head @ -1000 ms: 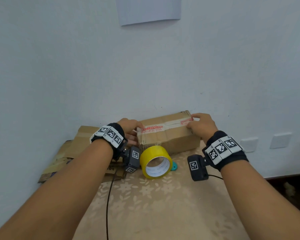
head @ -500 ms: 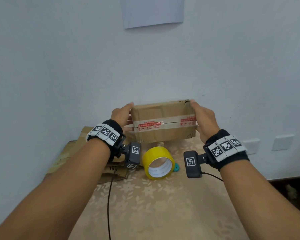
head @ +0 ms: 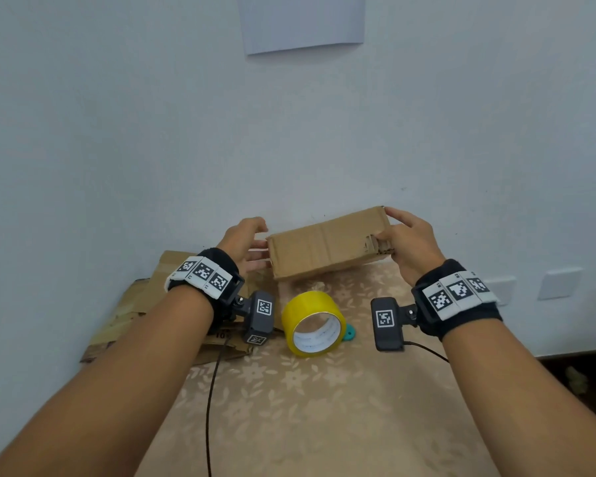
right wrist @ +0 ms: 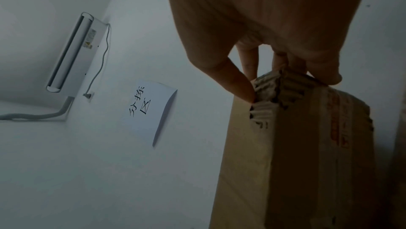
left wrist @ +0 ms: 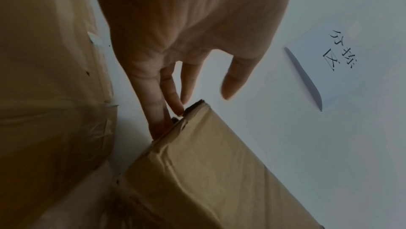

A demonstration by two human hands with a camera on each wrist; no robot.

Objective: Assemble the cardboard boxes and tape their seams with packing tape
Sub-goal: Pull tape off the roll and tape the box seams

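Rotated since the earlier frame, the cardboard box (head: 327, 247) is gripped endwise by right hand (head: 414, 246); left hand (head: 243, 241) touches with straight fingers.

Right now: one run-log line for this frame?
cardboard box: lifted, tilted, plain side toward camera | left hand: fingertips on left end | right hand: grips torn right corner | tape roll: on table, untouched

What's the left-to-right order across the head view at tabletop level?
Flattened cardboard → left hand → cardboard box → right hand → wall plates. The yellow tape roll sits below the box, so it has no place in the order.
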